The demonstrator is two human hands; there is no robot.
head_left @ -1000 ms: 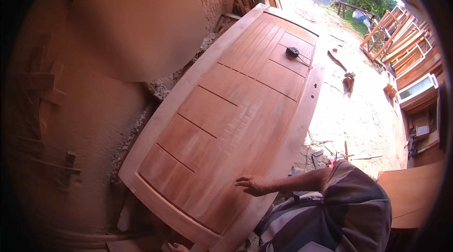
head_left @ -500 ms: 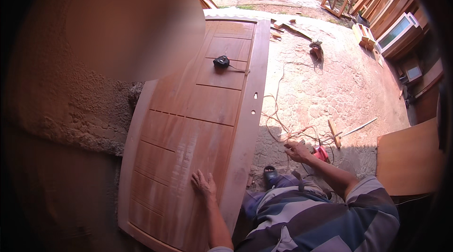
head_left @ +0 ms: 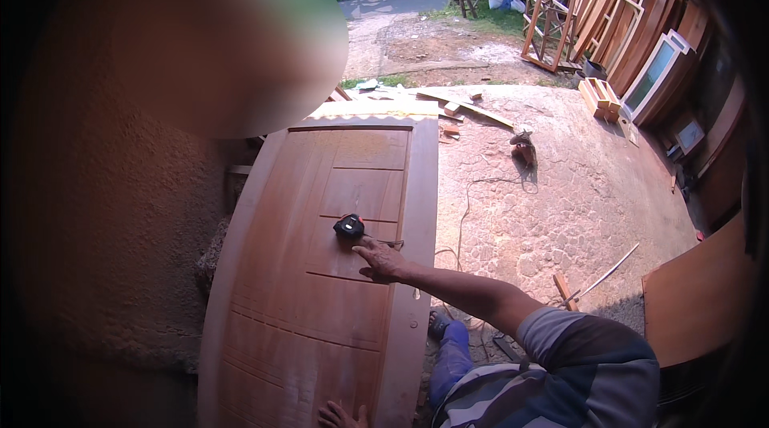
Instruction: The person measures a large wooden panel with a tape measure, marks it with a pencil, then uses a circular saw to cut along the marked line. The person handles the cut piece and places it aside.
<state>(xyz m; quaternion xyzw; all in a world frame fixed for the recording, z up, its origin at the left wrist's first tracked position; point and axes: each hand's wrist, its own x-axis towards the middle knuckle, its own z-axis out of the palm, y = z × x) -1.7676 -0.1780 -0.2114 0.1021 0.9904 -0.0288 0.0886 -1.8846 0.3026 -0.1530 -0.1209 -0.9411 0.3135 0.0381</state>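
A brown wooden door [head_left: 312,292] with grooved panels lies in front of me. On its upper half rests a black tape measure [head_left: 349,226] with red accents and a thin strap or cord at its right. My right hand [head_left: 380,260] reaches across the door, its fingers extended just below the tape measure; whether they touch it I cannot tell. At the lower edge of the view, my left hand [head_left: 343,416] lies on the door surface with fingers spread, partly cut off by the frame.
A corded power tool [head_left: 523,149] sits on the rough concrete floor [head_left: 553,212], its cable trailing toward the door. Wood offcuts [head_left: 469,110] lie beyond the door. Wooden frames [head_left: 553,20] and boards lean at the right. A wood panel [head_left: 697,292] stands nearby.
My right hand has moved from beside the door, near the cables, onto the door by the tape measure. My view has tilted up, so the door and left hand sit lower.
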